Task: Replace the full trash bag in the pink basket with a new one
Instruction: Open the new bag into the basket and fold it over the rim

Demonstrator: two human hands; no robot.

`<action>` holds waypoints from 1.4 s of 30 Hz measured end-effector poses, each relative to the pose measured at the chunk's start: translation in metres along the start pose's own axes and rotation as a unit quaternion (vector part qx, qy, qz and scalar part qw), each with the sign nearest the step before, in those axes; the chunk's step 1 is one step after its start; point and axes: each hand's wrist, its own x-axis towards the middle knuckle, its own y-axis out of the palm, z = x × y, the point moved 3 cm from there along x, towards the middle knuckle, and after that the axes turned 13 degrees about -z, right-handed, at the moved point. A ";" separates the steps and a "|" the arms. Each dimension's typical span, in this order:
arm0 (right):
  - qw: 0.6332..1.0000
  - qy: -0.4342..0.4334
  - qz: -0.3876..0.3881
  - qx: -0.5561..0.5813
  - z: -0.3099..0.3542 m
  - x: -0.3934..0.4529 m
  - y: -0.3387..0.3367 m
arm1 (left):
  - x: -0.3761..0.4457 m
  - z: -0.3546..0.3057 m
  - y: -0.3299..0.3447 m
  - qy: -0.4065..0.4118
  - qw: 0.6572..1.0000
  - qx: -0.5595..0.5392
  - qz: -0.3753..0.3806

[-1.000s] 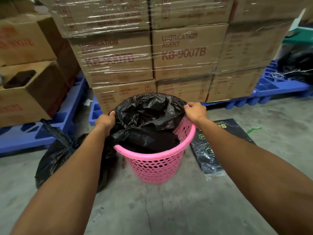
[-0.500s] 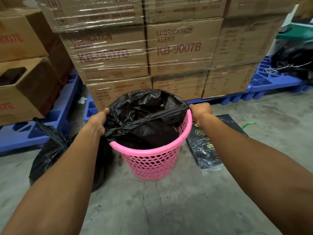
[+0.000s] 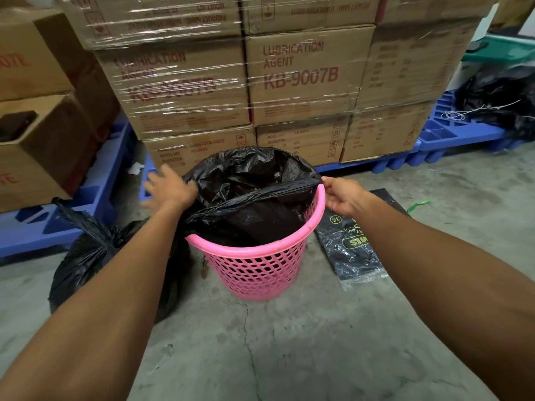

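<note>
A pink perforated basket (image 3: 254, 270) stands on the concrete floor in front of me. A new black trash bag (image 3: 252, 192) sits inside it, its mouth stretched across the far rim and bunched over the left side. My left hand (image 3: 169, 188) rests on the bag's left edge with fingers spread and blurred. At the basket's right rim, my right hand (image 3: 343, 195) pinches the bag's edge. A tied full black trash bag (image 3: 92, 256) lies on the floor to the left of the basket.
A flat pack of black bags (image 3: 356, 247) lies on the floor right of the basket. Shrink-wrapped cardboard boxes (image 3: 292, 76) on blue pallets (image 3: 451, 140) stand close behind. More boxes (image 3: 37, 146) are at left. More black plastic (image 3: 498, 96) lies at far right.
My left hand has let go of the bag's left edge and opened, fingers spread outward. The bag's edge now stretches further across the basket mouth. My right hand stays at the right rim.
</note>
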 end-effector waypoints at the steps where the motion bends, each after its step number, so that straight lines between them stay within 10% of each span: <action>1: 1.000 0.002 0.000 0.018 0.000 -0.002 0.000 | -0.009 -0.019 -0.012 0.102 0.994 0.026 -0.033; 5: 0.998 0.015 -0.003 0.055 -0.007 -0.006 0.000 | -0.061 -0.093 -0.017 0.362 0.928 -0.061 0.064; 10: 1.000 -0.006 0.012 0.027 -0.009 -0.015 -0.002 | -0.142 -0.138 0.022 0.439 0.874 0.082 0.193; 15: 0.999 -0.028 0.042 0.012 -0.009 -0.007 -0.007 | -0.171 -0.144 0.016 0.509 0.853 0.040 0.105; 26: 0.997 -0.040 0.050 -0.048 -0.019 -0.005 -0.009 | -0.226 -0.105 0.017 0.726 0.674 0.074 -0.115; 42: 0.965 -0.179 -0.134 -0.134 -0.010 -0.027 0.008 | -0.202 -0.044 -0.002 0.732 0.651 0.018 -0.202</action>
